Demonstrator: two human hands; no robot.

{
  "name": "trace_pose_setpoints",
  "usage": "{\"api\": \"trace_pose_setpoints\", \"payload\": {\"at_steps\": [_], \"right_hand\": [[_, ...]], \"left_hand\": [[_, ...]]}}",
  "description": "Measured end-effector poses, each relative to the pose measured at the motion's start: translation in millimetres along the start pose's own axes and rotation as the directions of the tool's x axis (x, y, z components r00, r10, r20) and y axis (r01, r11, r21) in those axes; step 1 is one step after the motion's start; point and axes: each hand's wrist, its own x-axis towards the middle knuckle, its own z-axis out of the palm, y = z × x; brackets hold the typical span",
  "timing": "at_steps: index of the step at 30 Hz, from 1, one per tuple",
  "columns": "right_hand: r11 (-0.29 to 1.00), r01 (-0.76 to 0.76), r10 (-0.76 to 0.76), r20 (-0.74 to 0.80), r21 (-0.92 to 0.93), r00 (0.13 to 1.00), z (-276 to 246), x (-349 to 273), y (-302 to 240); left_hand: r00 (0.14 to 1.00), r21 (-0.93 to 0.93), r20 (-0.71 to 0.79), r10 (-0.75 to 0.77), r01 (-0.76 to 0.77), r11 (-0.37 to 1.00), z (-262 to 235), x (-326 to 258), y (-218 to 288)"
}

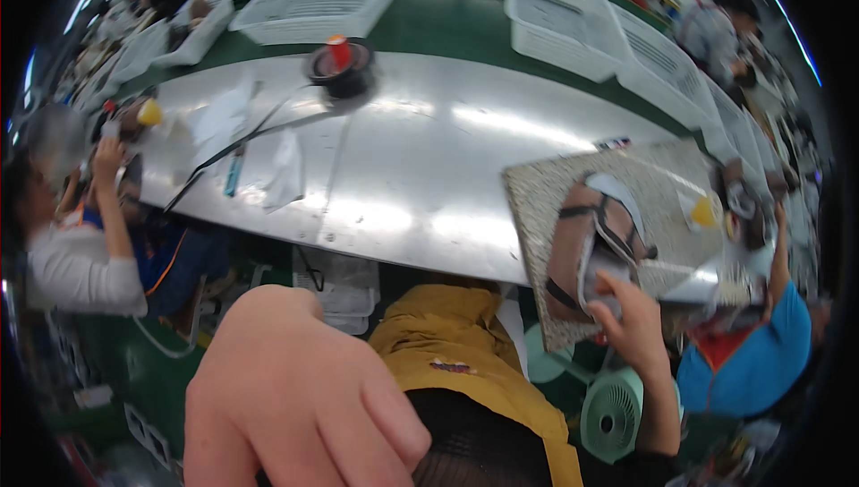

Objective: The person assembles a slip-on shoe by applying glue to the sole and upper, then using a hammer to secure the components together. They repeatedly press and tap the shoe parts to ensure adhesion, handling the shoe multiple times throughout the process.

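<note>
A brown shoe with black straps and a pale grey lining lies on a speckled stone slab at the right of the table. My right hand is at the near end of the shoe, its thumb and fingers bent around the edge of the opening. Very close to the camera, my left hand is raised over the lower left, back of the hand up and fingers curled under. Whatever those fingers hold, if anything, is hidden.
On the metal table sit a black tape roll with a red spool, a long black strip and a blue cutter. White baskets line the far side. Co-workers sit left and right; a green fan stands below.
</note>
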Motion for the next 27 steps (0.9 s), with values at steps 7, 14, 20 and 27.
{"api": "trace_pose_setpoints", "payload": {"at_steps": [7, 14, 20, 27], "right_hand": [[0.959, -0.248, 0.275, -0.247, 0.137, 0.929, -31.7, -10.8, 43.3], [0.983, -0.185, 0.167, -0.363, -0.014, 0.917, -11.2, -11.0, 47.5], [0.982, -0.096, 0.034, -0.348, -0.163, 0.937, 1.1, 9.1, 50.1], [0.976, -0.088, 0.035, -0.254, -0.199, 0.967, 8.0, 16.4, 59.9]], "left_hand": [[0.921, -0.105, 0.360, -0.147, 0.197, 0.975, -21.4, -0.1, -49.3], [0.610, 0.361, -0.210, -0.764, 0.775, 0.519, -45.2, -62.0, -110.2], [0.416, 0.491, -0.602, -0.681, 0.866, 0.095, -46.5, -113.8, -156.8], [0.683, 0.746, -0.464, -0.564, 0.644, 0.167, -83.2, -49.0, -219.9]]}}
